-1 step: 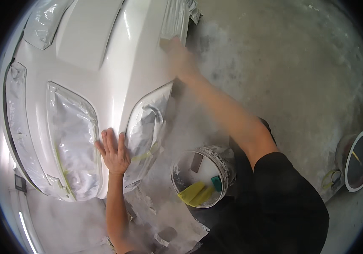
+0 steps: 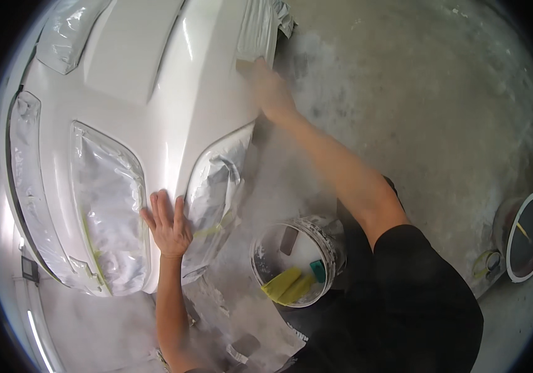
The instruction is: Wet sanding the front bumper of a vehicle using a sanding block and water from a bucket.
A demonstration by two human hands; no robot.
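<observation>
A glossy white car bumper [image 2: 173, 118] fills the left half of the view, its openings covered with clear plastic film. My left hand [image 2: 171, 227] lies on it with fingers spread, on the narrow strip between two film-covered openings, and holds nothing. At the bumper's far right edge, my right hand [image 2: 271, 90] presses a flat grey-tan sanding pad [image 2: 245, 66] against the white surface. That hand is slightly blurred. The underside of the pad is hidden.
Right of the left forearm stands a smeared white bucket [image 2: 255, 273] with a yellow cloth [image 2: 290, 286] over its rim, a green block [image 2: 318, 270] and a brown pad [image 2: 289, 240]. A round white-rimmed container [image 2: 513, 266] and a roll of tape [image 2: 483, 263] are at far right.
My right hand and the pad have shifted very slightly down and to the right. The left hand rests in practically the same place.
</observation>
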